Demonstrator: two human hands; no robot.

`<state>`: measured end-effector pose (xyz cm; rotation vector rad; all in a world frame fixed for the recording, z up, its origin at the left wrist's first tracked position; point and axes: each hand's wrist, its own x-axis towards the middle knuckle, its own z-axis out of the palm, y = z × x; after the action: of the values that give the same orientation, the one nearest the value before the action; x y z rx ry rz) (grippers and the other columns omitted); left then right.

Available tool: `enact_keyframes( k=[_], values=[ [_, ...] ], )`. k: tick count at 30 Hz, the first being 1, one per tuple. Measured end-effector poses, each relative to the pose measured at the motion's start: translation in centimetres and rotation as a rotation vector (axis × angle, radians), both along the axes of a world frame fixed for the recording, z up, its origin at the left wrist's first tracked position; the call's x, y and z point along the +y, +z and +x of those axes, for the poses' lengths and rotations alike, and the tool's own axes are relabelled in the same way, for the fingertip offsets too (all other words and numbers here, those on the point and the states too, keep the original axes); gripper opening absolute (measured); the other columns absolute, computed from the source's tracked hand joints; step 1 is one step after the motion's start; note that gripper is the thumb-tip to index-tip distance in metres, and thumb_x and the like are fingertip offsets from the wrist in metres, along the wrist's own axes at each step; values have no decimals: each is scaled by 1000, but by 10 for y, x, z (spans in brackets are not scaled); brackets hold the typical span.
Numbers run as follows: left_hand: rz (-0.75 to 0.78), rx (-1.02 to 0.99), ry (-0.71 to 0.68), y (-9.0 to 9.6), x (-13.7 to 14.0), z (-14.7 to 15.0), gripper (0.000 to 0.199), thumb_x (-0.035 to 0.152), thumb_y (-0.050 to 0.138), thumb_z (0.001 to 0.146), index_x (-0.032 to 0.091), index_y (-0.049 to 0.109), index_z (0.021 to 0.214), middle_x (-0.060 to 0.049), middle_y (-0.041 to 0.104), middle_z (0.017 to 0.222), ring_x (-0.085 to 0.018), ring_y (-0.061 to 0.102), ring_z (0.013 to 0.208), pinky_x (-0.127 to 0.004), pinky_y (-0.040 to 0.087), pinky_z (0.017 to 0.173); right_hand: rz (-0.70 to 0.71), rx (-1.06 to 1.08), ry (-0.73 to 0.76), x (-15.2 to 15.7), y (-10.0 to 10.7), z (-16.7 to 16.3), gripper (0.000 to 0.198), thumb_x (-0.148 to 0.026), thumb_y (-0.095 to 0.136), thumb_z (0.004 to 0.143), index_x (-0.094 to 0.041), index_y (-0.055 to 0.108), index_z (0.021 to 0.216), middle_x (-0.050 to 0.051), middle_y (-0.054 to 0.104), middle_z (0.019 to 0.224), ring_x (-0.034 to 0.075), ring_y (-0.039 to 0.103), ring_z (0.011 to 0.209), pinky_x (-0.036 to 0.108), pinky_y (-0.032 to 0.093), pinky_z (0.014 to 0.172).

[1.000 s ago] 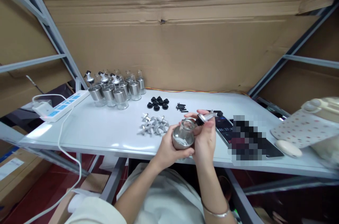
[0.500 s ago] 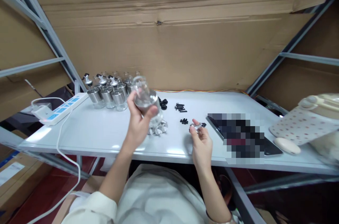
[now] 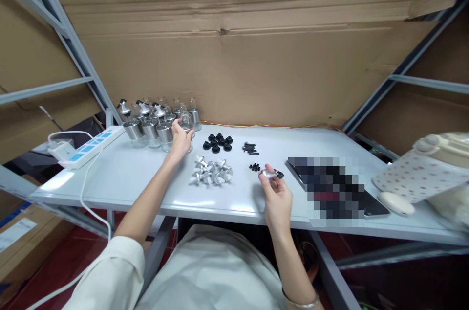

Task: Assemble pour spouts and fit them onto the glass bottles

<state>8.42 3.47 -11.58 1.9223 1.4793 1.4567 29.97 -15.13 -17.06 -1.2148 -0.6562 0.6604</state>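
My left hand (image 3: 179, 141) is around a glass bottle (image 3: 185, 118) with a steel sleeve, at the right end of the bottle group. The bottle stands upright on the table, its lower part mostly covered by my hand. In my right hand (image 3: 277, 197), thumb and fingers pinch a silver pourer spout (image 3: 269, 173) with a black tip, held above the table. Beside that hand lie small black caps (image 3: 255, 167). Between my hands are a pile of silver spout parts (image 3: 210, 171) and several black stoppers (image 3: 217, 142).
Several sleeved bottles (image 3: 149, 130) stand at the back left, three with spouts fitted. Black pins (image 3: 249, 147) lie near the middle. A power strip (image 3: 91, 146) is on the left; a tablet-like device (image 3: 300, 173), a white oval object (image 3: 396, 203) and a dotted container (image 3: 414, 168) are on the right.
My left hand has carried the bottle left and away from me, down from mid-air to the group. The silver parts and black stoppers are now uncovered. My right hand barely moved.
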Motion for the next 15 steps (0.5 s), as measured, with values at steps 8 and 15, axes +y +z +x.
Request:
enact_keyframes(
  k=[8,15],
  values=[
    [78,10,89,-17,21,2,50,11,51,82,4,25,124,-27,28,134,-29,26,135,-45,20,113,52,38,-24,-1,5,-3,56,-42,72,65,-11,62,111,14,66,110,24,62,100,42,43,96],
    [116,35,90,-19,22,8,52,12,46,87,3,22,132,-28,15,145,-28,8,143,-45,12,116,73,20,-20,-1,4,-2,50,-42,70,69,-12,63,109,13,65,116,24,62,102,43,43,97]
  ],
)
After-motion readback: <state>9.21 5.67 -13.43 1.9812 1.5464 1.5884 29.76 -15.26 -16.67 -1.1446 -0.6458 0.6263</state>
